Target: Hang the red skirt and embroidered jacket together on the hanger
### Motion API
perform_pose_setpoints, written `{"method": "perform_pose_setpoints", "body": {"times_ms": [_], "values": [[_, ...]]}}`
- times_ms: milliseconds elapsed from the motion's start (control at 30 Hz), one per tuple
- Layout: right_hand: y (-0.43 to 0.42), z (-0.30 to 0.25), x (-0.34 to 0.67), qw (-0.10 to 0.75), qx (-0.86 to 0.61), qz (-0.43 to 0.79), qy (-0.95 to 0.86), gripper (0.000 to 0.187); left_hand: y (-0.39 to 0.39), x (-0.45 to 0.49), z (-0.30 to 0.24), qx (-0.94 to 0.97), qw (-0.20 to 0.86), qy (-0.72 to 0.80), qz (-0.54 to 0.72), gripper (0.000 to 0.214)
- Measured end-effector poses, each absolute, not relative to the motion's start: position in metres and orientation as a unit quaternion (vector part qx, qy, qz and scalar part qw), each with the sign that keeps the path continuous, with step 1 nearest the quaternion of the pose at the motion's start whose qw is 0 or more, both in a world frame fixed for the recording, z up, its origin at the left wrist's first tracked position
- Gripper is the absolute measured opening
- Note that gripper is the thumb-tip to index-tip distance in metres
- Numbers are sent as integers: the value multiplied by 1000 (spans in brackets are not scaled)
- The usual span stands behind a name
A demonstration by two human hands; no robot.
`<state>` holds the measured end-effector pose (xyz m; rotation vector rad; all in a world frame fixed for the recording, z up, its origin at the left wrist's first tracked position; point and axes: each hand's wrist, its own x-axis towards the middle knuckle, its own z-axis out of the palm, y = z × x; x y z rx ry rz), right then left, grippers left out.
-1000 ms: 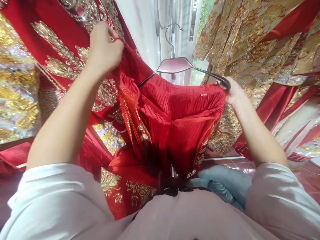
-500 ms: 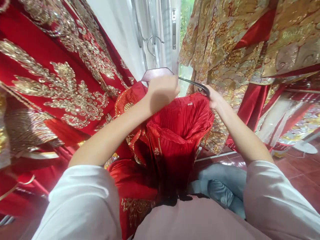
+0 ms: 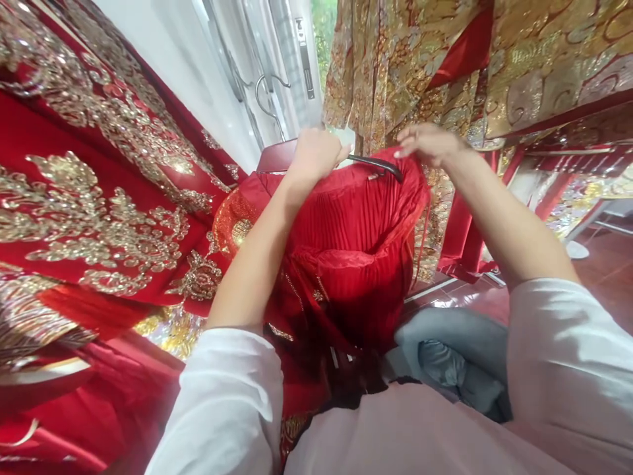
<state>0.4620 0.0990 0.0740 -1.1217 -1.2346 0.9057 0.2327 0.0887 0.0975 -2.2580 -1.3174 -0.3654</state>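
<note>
A red pleated skirt [image 3: 356, 231] hangs open from a dark hanger [image 3: 376, 163] with a metal hook [image 3: 267, 92]. My left hand [image 3: 316, 153] is closed around the hanger's middle, at the skirt's waistband. My right hand [image 3: 429, 142] rests on the right end of the waistband beside the hanger's tip, fingers pinched on the red cloth. The skirt's lower part drops out of sight between my arms.
Red garments with gold embroidery [image 3: 99, 198] hang at the left. Gold brocade robes [image 3: 469, 59] hang at the right. A white window frame [image 3: 277, 59] stands behind. Grey cloth [image 3: 455, 356] lies low at the right over a red tiled floor [image 3: 608, 277].
My left hand left the embroidered cloth at the upper left and came to the hanger's middle. My right hand shifted from the hanger's tip onto the waistband. The view swung left.
</note>
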Motion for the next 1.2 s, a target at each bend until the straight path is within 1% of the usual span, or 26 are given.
{"method": "perform_pose_setpoints", "body": {"times_ms": [67,133,167,233,267,333,367,400,433,500,567,600,700,733,767,833,933,1000,1067,1133,1200], "values": [[96,107,450,581,-518,264,-570,33,93,236,95,-818,245,-499,-145,52],[84,131,430,565,-523,120,-627,31,98,240,92,-807,229,-520,-163,49],[74,135,416,542,-520,27,-660,26,100,242,91,-801,218,-529,-176,47],[53,124,383,456,-524,-135,-707,12,103,244,90,-794,198,-542,-193,42],[43,109,365,406,-541,-184,-713,14,104,245,90,-794,193,-545,-191,39],[28,66,332,275,-574,-185,-749,31,104,244,90,-795,189,-549,-176,37],[24,43,318,231,-583,-179,-758,40,103,243,90,-799,195,-543,-168,37],[21,20,308,192,-577,-175,-774,45,101,241,90,-808,204,-528,-165,37],[21,1,301,167,-575,-179,-781,48,98,237,91,-822,213,-500,-169,38],[22,-24,299,148,-575,-176,-786,45,88,226,94,-858,213,-425,-193,41],[24,-28,312,174,-577,-152,-783,37,70,208,98,-867,188,-399,-230,47],[26,-25,324,209,-578,-133,-777,36,58,197,99,-855,169,-420,-252,48],[36,-10,373,359,-581,-90,-725,36,15,155,91,-763,118,-554,-313,47],[42,-8,391,394,-576,-84,-711,34,3,141,85,-729,108,-591,-327,48],[48,-9,406,407,-563,-78,-715,32,-7,127,77,-697,108,-624,-336,47],[57,-21,430,379,-524,-56,-761,34,-17,102,60,-657,121,-670,-323,41],[55,-52,441,295,-518,-24,-802,53,-14,76,43,-660,143,-678,-290,28],[43,-70,438,285,-556,-30,-780,57,-5,66,42,-683,142,-660,-280,26],[27,-79,434,311,-564,-26,-764,52,4,59,46,-712,114,-630,-288,33],[17,-77,433,348,-526,22,-776,42,13,54,51,-740,50,-591,-318,42],[15,-67,435,426,-483,65,-763,29,21,50,55,-747,-38,-561,-355,46]]}}
